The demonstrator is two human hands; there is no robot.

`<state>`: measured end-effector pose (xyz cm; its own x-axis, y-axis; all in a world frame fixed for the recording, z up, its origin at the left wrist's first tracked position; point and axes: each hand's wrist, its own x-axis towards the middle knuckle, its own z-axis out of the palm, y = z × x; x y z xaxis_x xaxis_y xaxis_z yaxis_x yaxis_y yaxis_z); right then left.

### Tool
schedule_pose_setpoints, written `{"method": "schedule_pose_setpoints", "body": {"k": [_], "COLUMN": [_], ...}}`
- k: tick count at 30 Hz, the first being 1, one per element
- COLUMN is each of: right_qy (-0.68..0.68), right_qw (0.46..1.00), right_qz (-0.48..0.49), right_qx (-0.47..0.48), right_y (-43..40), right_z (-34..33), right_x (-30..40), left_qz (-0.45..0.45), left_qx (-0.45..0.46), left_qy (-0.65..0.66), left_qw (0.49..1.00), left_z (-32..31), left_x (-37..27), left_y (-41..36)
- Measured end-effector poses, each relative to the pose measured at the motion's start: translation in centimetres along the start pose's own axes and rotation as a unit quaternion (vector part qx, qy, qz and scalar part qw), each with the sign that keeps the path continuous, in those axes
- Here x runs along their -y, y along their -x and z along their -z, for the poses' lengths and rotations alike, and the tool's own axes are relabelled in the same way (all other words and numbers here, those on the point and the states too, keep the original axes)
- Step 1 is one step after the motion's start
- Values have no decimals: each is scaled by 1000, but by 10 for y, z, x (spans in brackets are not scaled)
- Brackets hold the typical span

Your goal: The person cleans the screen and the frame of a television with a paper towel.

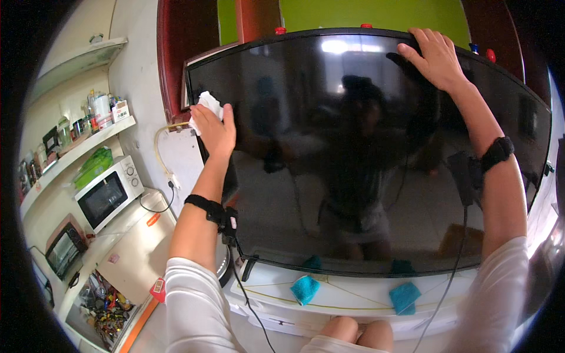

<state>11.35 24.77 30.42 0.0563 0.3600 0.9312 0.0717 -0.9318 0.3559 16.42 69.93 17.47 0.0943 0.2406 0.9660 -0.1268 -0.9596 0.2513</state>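
A large flat-screen television point(353, 154) with a black frame stands on a white cabinet point(265, 289) and fills the middle of the view. At its upper left edge my left hand point(213, 128) presses a crumpled white tissue or cloth point(209, 102), fingers bent over it. My right hand point(435, 59) rests on the top right edge, fingers over the rim and thumb on the screen side, with no cloth visible in it. Two teal cloths lie on the cabinet below the screen, one to the left point(305, 290) and one to the right point(404, 298).
At the left are a wall shelf point(79, 152) with jars and boxes, a white microwave oven point(108, 194) and an open container of tools point(108, 309). A power cord point(170, 194) hangs from a wall socket. Black cables run down from both wrist straps.
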Motion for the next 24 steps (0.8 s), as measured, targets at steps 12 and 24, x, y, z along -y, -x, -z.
{"method": "schedule_pose_setpoints", "body": {"k": [12,24], "right_qy": [-4,-18], "right_qw": [1000,1000], "right_qz": [-2,13], "right_qx": [-18,-3], "right_y": [-2,2], "right_z": [-2,-6], "right_x": [1,-16], "left_qz": [-346,-396], "left_qx": [55,94], "left_qy": [178,180], "left_qw": [920,895], "left_z": [7,4], "left_x": [-231,-227], "left_y": [62,79]}}
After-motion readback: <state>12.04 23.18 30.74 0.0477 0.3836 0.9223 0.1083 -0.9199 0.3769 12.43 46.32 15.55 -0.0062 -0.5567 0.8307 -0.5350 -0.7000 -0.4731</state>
